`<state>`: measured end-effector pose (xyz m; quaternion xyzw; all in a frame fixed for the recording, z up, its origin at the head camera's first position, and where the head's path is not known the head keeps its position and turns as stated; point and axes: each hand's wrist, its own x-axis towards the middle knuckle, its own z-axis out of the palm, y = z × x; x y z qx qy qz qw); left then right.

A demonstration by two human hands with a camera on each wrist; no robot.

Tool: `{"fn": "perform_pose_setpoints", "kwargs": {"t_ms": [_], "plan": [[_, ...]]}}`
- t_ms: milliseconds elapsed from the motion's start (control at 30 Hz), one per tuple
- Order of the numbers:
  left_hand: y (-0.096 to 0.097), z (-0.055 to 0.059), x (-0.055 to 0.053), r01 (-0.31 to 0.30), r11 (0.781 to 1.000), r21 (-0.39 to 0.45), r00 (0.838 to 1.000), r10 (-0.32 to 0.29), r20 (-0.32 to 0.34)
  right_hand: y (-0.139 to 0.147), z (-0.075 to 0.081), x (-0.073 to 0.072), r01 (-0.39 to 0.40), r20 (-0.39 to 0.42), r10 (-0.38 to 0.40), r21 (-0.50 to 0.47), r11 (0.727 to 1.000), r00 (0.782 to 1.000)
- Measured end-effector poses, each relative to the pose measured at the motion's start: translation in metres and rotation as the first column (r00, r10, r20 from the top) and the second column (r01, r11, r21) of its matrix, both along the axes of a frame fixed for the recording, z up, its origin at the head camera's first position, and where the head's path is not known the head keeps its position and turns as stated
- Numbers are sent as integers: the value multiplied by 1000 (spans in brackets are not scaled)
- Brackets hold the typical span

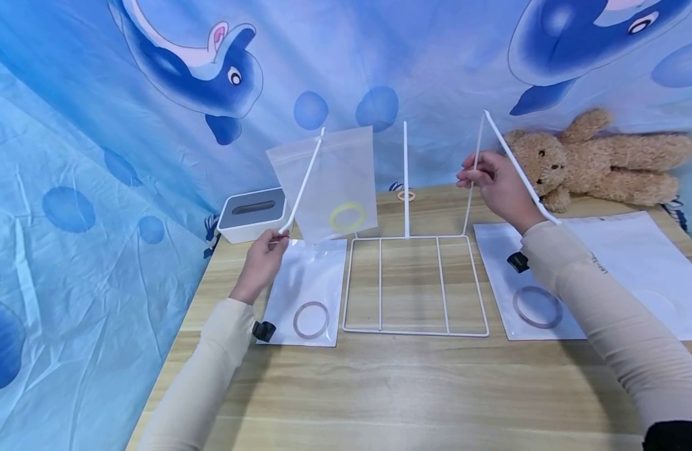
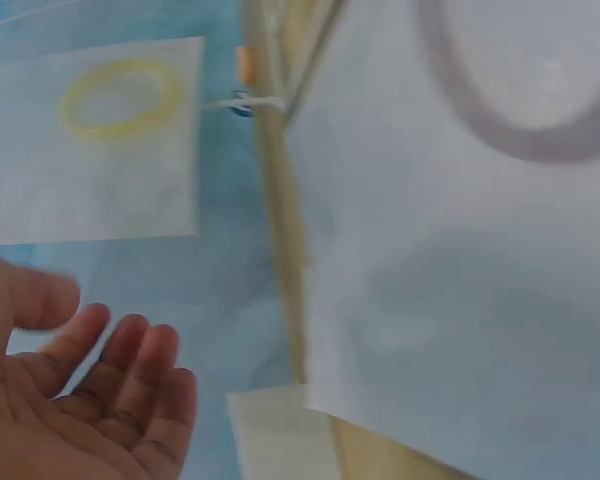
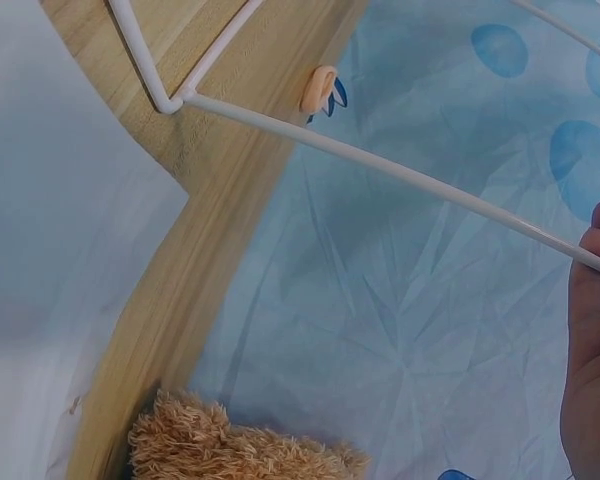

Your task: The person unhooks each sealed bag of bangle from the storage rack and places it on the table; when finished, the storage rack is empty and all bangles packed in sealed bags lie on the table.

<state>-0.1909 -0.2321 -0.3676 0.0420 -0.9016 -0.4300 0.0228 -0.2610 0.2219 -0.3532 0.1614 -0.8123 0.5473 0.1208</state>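
Observation:
A white wire rack (image 1: 416, 332) stands on the table, with a flat barred base and three arms angling up. From its left arm hangs a translucent zip bag (image 1: 323, 181) with a yellow ring (image 1: 348, 217) inside. Near that arm's front tip is my left hand (image 1: 263, 260); the left wrist view shows its fingers loosely bent and thumb apart, nothing between them. My right hand (image 1: 500, 188) pinches the slim right upright (image 3: 400, 172) of the rack between thumb and fingers.
White pouches lie on either side: a left one (image 1: 334, 282) with a pinkish ring (image 1: 310, 320), and a larger right one (image 1: 622, 250) with another ring (image 1: 537, 307). Behind are a white tissue box (image 1: 252, 216), a small orange ring (image 1: 406, 196) and a teddy bear (image 1: 610, 156).

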Motion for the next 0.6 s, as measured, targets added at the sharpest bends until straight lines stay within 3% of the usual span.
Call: {"fn": "perform_pose_setpoints", "kwargs": {"t_ms": [133, 233, 333, 600], "plan": [[2, 18, 3, 27, 995, 93, 989, -13, -150, 0, 0, 0, 7, 3, -7, 2, 1000, 1000], [1, 31, 4, 67, 986, 151, 964, -25, -266, -1, 0, 0, 2, 3, -2, -3, 1000, 1000], [3, 45, 6, 108, 978, 178, 940, -42, -338, -2, 0, 0, 0, 1, 0, -5, 1000, 1000], [11, 71, 7, 169, 973, 157, 918, -98, -385, -1, 0, -1, 1, -9, -1, -5, 1000, 1000]]}}
